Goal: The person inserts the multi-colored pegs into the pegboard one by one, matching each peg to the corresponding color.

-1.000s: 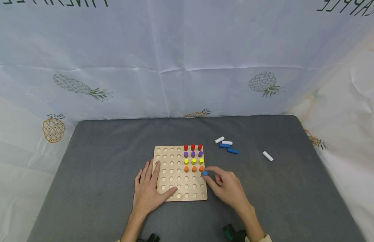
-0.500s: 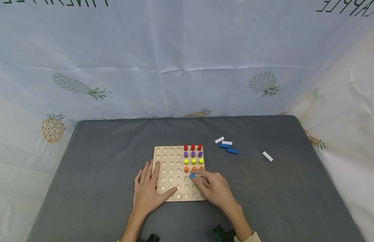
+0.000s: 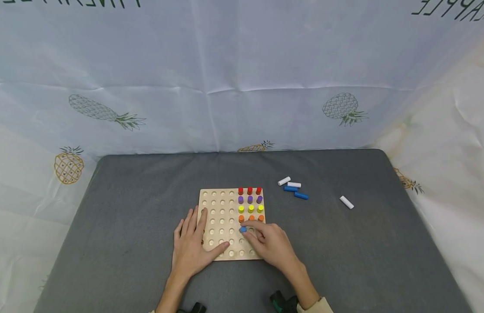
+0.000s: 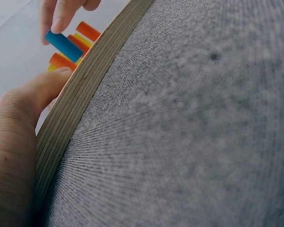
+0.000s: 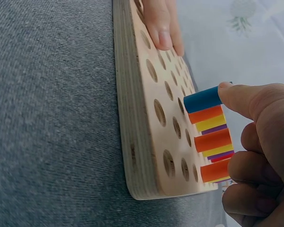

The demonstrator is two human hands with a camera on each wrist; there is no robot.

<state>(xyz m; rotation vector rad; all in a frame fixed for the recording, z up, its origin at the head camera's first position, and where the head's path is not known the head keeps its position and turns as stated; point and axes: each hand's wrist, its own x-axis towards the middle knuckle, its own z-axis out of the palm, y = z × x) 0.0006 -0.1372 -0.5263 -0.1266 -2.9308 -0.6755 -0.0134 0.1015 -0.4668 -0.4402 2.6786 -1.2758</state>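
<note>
Right hand (image 3: pixel 271 244) is pinching a blue peg (image 3: pixel 243 229) over the pegboard (image 3: pixel 222 226).
Peg is pointing upright, just below the orange row at frame centre; left hand (image 3: pixel 193 245) is lying spread flat on the board.

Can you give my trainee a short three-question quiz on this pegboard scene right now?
1. True or false: the left hand lies flat on the pegboard.
2. What colour is the peg that the right hand pinches? A red, B blue, C white.
3. How many loose white pegs lie on the grey table?

Key: 1 true. 2 B. 3 three.
</note>
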